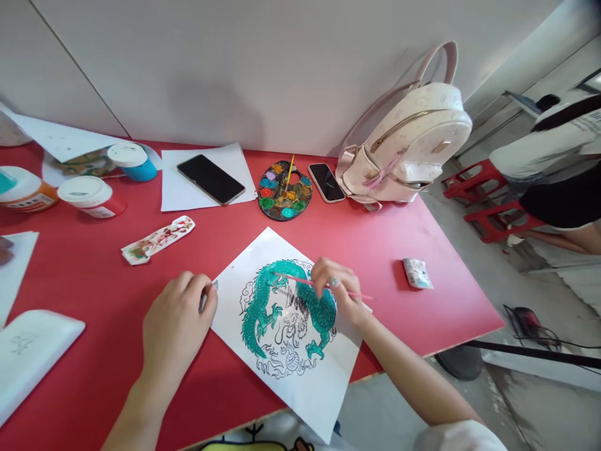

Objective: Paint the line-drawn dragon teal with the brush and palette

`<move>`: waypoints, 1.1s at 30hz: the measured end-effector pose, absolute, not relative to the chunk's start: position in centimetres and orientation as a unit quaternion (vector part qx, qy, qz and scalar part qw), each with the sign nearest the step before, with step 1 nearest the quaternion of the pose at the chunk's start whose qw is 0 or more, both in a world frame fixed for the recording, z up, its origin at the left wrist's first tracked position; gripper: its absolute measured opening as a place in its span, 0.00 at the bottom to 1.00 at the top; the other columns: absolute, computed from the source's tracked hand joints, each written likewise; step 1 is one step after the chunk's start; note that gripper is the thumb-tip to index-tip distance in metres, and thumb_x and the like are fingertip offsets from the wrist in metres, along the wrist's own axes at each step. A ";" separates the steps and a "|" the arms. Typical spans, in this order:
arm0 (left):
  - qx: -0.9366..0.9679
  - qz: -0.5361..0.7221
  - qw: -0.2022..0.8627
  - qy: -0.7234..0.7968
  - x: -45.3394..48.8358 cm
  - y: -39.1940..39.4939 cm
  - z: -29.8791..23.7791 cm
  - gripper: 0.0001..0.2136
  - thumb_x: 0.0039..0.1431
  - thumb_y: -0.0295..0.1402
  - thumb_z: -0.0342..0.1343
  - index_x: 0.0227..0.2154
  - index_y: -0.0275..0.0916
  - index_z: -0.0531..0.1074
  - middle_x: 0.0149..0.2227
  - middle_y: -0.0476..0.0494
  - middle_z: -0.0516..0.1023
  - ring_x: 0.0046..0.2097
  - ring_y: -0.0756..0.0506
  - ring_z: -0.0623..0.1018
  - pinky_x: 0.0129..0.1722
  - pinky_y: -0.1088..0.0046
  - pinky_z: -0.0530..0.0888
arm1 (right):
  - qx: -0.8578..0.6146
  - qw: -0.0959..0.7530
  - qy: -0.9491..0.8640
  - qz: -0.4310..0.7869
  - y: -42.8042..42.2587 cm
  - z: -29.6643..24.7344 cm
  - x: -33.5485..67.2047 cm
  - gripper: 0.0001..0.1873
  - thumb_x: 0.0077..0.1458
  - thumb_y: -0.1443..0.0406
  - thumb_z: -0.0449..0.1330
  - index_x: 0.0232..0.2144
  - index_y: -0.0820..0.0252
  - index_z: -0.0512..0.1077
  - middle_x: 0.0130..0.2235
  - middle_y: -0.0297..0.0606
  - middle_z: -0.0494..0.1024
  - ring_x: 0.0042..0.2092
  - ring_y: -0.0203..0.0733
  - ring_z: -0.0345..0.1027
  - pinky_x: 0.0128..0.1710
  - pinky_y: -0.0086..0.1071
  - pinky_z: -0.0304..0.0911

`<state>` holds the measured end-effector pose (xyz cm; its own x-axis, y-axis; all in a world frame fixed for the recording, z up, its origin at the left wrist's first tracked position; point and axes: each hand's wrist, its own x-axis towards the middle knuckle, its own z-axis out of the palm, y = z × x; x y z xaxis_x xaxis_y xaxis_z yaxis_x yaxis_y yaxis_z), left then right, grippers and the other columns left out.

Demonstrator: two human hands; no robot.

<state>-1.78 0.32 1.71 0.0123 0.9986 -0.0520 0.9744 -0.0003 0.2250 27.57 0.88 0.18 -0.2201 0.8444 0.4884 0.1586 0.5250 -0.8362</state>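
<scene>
My right hand [337, 285] is closed round a thin pink paintbrush [300, 279], its tip on the upper part of a dragon drawing [293, 401]. Teal paint covers much of the dragon's body. Its head, the clouds and the flames are black outline on white. Beside the sheet's left corner my left hand [181, 319] rests with curled fingers, fingertips at the paper's edge; whatever is in them is hidden. Beyond the sheet lies a paint palette [285, 191] of many colours, with a yellow-handled brush [290, 174] across it.
On the red table [117, 351] are a black phone [211, 178] on white paper, another phone [327, 183], a pale backpack [408, 144], paint jars [91, 195], a paint-stained strip [158, 240], a small packet [417, 274] and a white case [35, 357]. People [554, 150] sit on red stools at right.
</scene>
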 end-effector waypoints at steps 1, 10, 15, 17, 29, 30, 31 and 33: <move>0.706 0.060 0.095 0.699 -1.8 0.3 1.6 0.12 0.72 0.37 0.41 0.32 0.43 0.66 0.35 0.43 0.72 0.39 0.42 0.72 0.29 0.68 0.59 | -0.342 0.491 -0.728 0.336 0.5 0.2 27.5 0.28 0.78 0.55 0.46 0.26 0.55 0.71 0.27 0.37 0.73 0.32 0.43 0.69 0.35 0.39 0.67; 0.713 0.050 0.069 0.696 -1.6 0.4 1.5 0.13 0.72 0.37 0.40 0.31 0.44 0.62 0.34 0.44 0.70 0.37 0.42 0.71 0.28 0.67 0.57 | -0.332 0.400 -0.813 0.265 0.5 -0.7 28.1 0.26 0.79 0.57 0.42 0.30 0.53 0.70 0.30 0.40 0.77 0.34 0.43 0.70 0.37 0.38 0.68; 0.715 0.049 0.065 0.694 -1.7 0.4 1.4 0.12 0.72 0.37 0.41 0.31 0.44 0.62 0.34 0.44 0.70 0.38 0.42 0.71 0.28 0.67 0.57 | -0.311 0.400 -0.824 0.253 0.7 -0.7 28.1 0.24 0.78 0.59 0.42 0.32 0.53 0.70 0.30 0.39 0.77 0.34 0.43 0.69 0.37 0.38 0.67; 0.716 0.050 0.061 0.693 -1.7 0.3 1.3 0.12 0.72 0.37 0.41 0.31 0.44 0.62 0.34 0.44 0.69 0.37 0.42 0.70 0.28 0.67 0.57 | -0.283 0.382 -0.840 0.261 0.6 -0.5 28.0 0.25 0.78 0.58 0.41 0.32 0.53 0.70 0.30 0.39 0.77 0.33 0.44 0.69 0.37 0.39 0.67; 0.720 0.048 0.059 0.690 -1.5 0.5 1.5 0.13 0.71 0.37 0.43 0.31 0.44 0.65 0.34 0.43 0.70 0.38 0.42 0.71 0.27 0.67 0.56 | -0.293 0.365 -0.854 0.230 0.4 -0.5 27.7 0.26 0.79 0.58 0.39 0.32 0.53 0.70 0.29 0.39 0.78 0.32 0.44 0.69 0.35 0.39 0.64; 0.719 0.049 0.060 0.691 -1.5 0.5 1.5 0.13 0.71 0.37 0.43 0.30 0.44 0.65 0.34 0.43 0.70 0.38 0.42 0.71 0.27 0.67 0.56 | -0.317 0.370 -0.844 0.224 0.4 -0.4 27.8 0.26 0.79 0.58 0.39 0.32 0.53 0.70 0.29 0.39 0.78 0.32 0.44 0.69 0.35 0.39 0.64; 0.718 0.048 0.061 0.691 -1.5 0.6 1.6 0.12 0.71 0.37 0.43 0.30 0.44 0.65 0.34 0.43 0.70 0.38 0.42 0.71 0.27 0.67 0.56 | -0.342 0.376 -0.833 0.219 0.4 -0.4 28.0 0.26 0.79 0.58 0.40 0.32 0.53 0.70 0.29 0.39 0.78 0.32 0.43 0.69 0.35 0.39 0.64; 0.717 0.046 0.061 0.693 -1.4 0.6 1.7 0.12 0.71 0.37 0.43 0.30 0.44 0.64 0.33 0.43 0.69 0.38 0.42 0.71 0.27 0.67 0.55 | -0.356 0.386 -0.823 0.218 0.4 -0.4 28.1 0.27 0.79 0.58 0.39 0.31 0.53 0.69 0.28 0.39 0.77 0.31 0.43 0.68 0.35 0.38 0.64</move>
<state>-1.43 0.58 1.68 0.0353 0.9992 -0.0177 0.9879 -0.0322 0.1516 28.10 0.40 -0.35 -0.4499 0.7535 0.4794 0.4170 0.6519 -0.6333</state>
